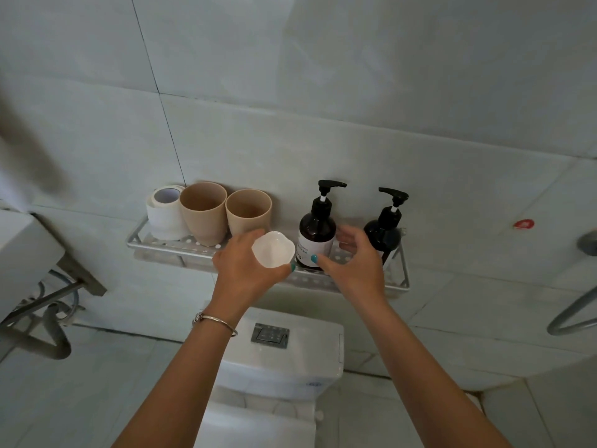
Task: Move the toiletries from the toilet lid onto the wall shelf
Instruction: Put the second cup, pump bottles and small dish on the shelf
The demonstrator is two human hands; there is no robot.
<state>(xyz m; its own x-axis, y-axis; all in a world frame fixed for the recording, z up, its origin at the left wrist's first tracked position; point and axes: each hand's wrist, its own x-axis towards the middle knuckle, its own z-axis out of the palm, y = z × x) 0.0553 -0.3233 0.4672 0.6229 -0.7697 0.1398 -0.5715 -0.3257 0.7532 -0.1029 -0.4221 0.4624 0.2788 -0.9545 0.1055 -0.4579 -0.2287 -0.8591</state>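
A perforated metal wall shelf (168, 248) carries a toilet paper roll (163, 215), two beige cups (203, 215) (248, 210) and two dark pump bottles (316, 229) (384, 232). My left hand (242, 273) holds a small white dish (273, 248) just in front of the shelf, between the right cup and the left bottle. My right hand (353, 261) hovers with spread fingers by the left bottle, thumb near its label and fingers behind it. Below sits the toilet tank (300, 360); the lid (258, 428) shows nothing on it where visible.
A sink (22, 250) with pipes beneath juts out at the left. A grey hose (571, 315) curves at the right edge, with a red sticker (523, 224) on the tiled wall. The flush button (269, 335) is on the tank top.
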